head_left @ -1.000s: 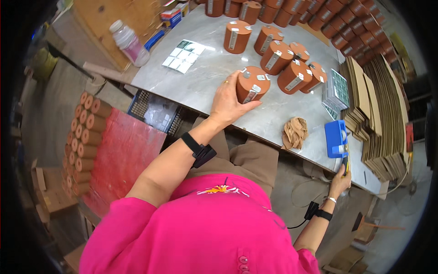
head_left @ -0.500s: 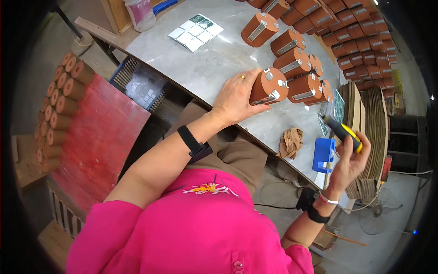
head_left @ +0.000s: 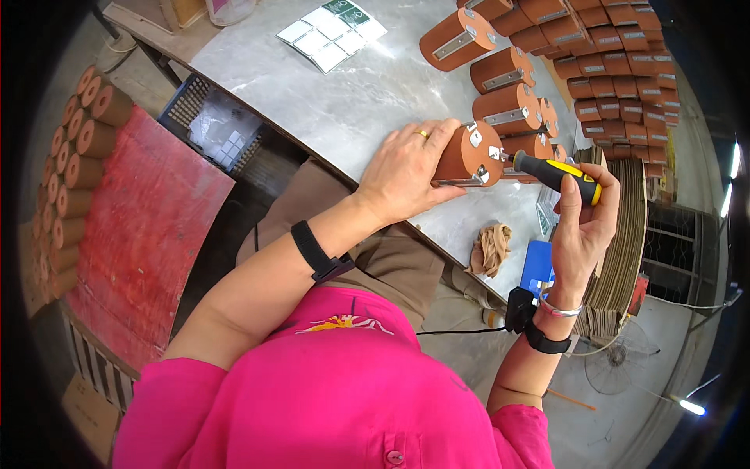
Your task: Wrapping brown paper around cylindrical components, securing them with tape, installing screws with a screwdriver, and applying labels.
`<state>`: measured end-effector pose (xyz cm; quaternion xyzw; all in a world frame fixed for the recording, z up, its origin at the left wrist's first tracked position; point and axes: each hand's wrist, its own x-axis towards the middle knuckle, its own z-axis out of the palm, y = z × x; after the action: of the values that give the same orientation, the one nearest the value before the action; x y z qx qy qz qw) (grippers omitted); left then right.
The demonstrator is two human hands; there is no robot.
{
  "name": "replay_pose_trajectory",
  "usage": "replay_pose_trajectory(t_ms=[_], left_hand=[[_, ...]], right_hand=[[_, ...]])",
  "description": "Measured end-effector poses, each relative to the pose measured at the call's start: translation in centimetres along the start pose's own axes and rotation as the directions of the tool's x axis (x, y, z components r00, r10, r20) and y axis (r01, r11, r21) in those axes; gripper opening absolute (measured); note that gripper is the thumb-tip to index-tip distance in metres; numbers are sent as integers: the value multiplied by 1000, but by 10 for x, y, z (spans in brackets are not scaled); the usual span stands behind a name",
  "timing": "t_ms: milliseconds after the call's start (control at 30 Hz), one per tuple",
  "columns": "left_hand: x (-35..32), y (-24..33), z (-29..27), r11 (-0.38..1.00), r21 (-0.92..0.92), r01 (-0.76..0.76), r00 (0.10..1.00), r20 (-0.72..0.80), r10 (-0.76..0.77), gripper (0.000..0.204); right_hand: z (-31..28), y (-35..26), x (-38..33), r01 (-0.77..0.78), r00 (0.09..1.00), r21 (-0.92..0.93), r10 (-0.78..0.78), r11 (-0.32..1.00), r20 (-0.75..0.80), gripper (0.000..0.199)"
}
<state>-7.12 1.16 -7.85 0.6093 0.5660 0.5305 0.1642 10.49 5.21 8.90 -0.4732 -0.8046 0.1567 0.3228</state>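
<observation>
My left hand (head_left: 406, 168) grips an orange-brown cylinder (head_left: 471, 153) lying on its side at the near edge of the grey table (head_left: 344, 102). Small metal plates sit on the cylinder's round end face. My right hand (head_left: 582, 227) holds a screwdriver with a black and yellow handle (head_left: 558, 176), its tip set against that end face. Both wrists wear dark bands; the right also has a thin bracelet.
Several more orange cylinders (head_left: 508, 74) lie behind on the table. White label sheets (head_left: 332, 35) sit at the far left. A blue box (head_left: 537, 266) and a wad of tan cloth (head_left: 491, 246) lie near the edge. Flat cardboard stacks (head_left: 625, 234) stand right; a red pallet (head_left: 133, 234) with cylinders stands left.
My right hand rose from the blue box with the screwdriver and brought its tip to the cylinder's end. My left hand kept hold of the cylinder.
</observation>
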Motion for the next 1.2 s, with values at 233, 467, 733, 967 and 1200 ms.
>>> replay_pose_trajectory(t_ms=[233, 467, 733, 967, 1200], left_hand=[[1, -1, 0, 1000, 3, -17, 1000, -14, 17, 92], [0, 0, 0, 1000, -4, -19, 999, -27, 19, 91], [1, 2, -2, 1000, -3, -5, 1000, -3, 5, 91], [1, 1, -1, 1000, -2, -9, 1000, -6, 9, 92], [1, 2, -1, 1000, -3, -13, 1000, -12, 13, 92]], right_hand=[[1, 3, 3, 14, 1000, 9, -14, 1000, -6, 28], [0, 3, 3, 4, 1000, 39, -5, 999, 21, 27], [0, -1, 5, -7, 999, 50, 6, 999, 32, 27], [-1, -3, 7, 6, 999, 27, -7, 1000, 53, 26], [-5, -8, 16, 34, 996, -30, -31, 999, 87, 25]])
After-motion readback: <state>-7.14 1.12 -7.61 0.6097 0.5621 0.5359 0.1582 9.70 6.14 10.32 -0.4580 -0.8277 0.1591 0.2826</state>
